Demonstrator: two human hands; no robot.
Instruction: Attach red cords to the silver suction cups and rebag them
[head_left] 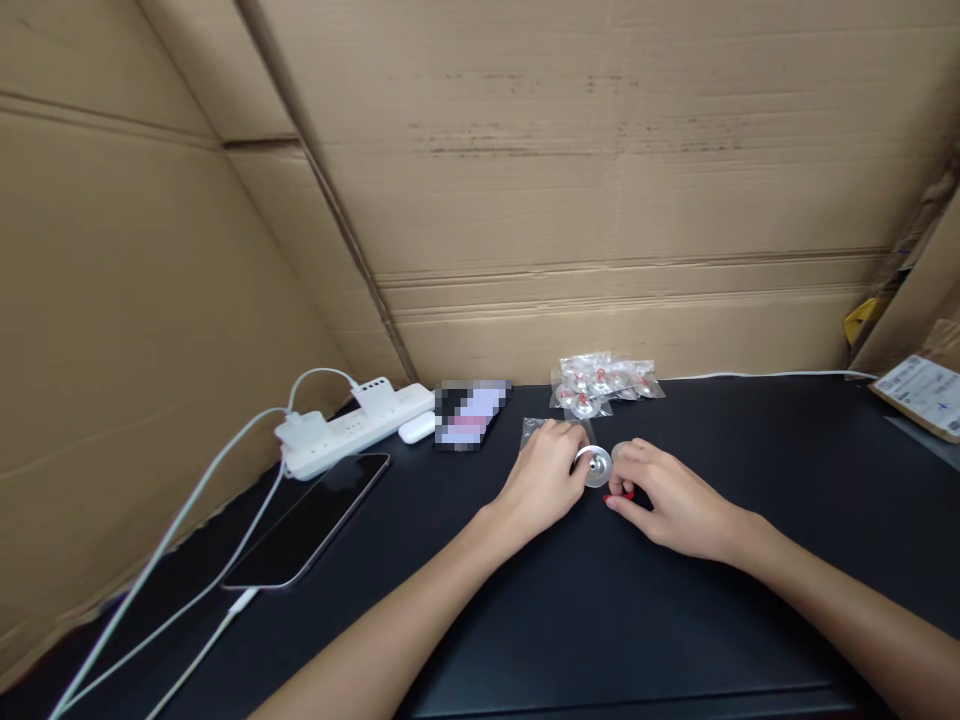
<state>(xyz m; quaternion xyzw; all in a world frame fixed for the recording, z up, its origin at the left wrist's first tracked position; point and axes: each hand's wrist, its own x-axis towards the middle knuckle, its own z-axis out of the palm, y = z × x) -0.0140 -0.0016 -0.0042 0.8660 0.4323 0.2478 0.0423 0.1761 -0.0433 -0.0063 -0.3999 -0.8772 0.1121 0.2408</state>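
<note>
My left hand [546, 468] grips the edge of a round silver disc [597, 466] with a clear rim and a small stud at its centre. Just to the right, my right hand [660, 490] has its fingers curled in, with a small red piece [619, 497] at the thumb and fingertips. Part of a second pale, clear round piece [619, 451] shows by the right index finger, mostly hidden. Under and behind the left fingers lies a clear plastic bag [534, 431].
Several clear bags of silver discs with red parts [600, 385] lie at the back. To the left are a pixelated phone-like item [471, 415], a white power strip [352, 435], a dark phone [311, 525] and white cables. Cardboard walls [600, 200] enclose the black table [600, 620]. A labelled packet [919, 395] sits right.
</note>
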